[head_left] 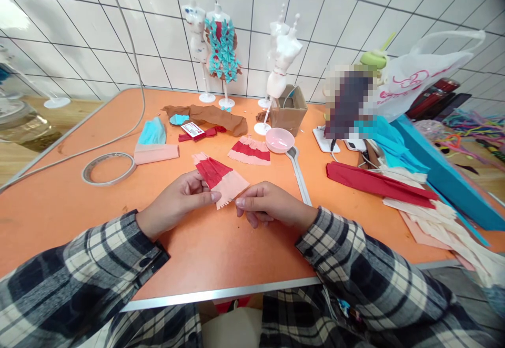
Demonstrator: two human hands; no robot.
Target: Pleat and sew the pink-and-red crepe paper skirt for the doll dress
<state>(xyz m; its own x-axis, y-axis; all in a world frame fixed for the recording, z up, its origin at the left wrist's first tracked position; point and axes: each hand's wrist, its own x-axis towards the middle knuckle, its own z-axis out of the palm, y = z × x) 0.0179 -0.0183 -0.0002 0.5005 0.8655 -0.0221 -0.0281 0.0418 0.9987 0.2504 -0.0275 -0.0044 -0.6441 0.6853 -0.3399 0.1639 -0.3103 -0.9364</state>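
My left hand (pixel 189 194) grips a pleated piece of pink and red crepe paper (pixel 219 177) between thumb and fingers, above the orange table. Its lower pink edge is cut into a fringe. At the right corner of that fringe my right hand (pixel 268 203) is closed, thumb against forefinger, pinching the paper's edge. A similar pink and red fringed crepe paper piece (pixel 250 151) lies flat just beyond. Behind it sits a pink bowl (pixel 280 141), with grey scissors or tweezers-like handles (pixel 300 177) beside it, their kind unclear.
White dress-form stands (pixel 281 56) rise at the back, and one mannequin (pixel 221 48) wears turquoise bows. A tape roll (pixel 109 169) lies left, near a cable (pixel 136 74). Brown crepe paper (pixel 213 118) and a cardboard box (pixel 290 110) are behind. Red folded paper (pixel 379 184) lies right.
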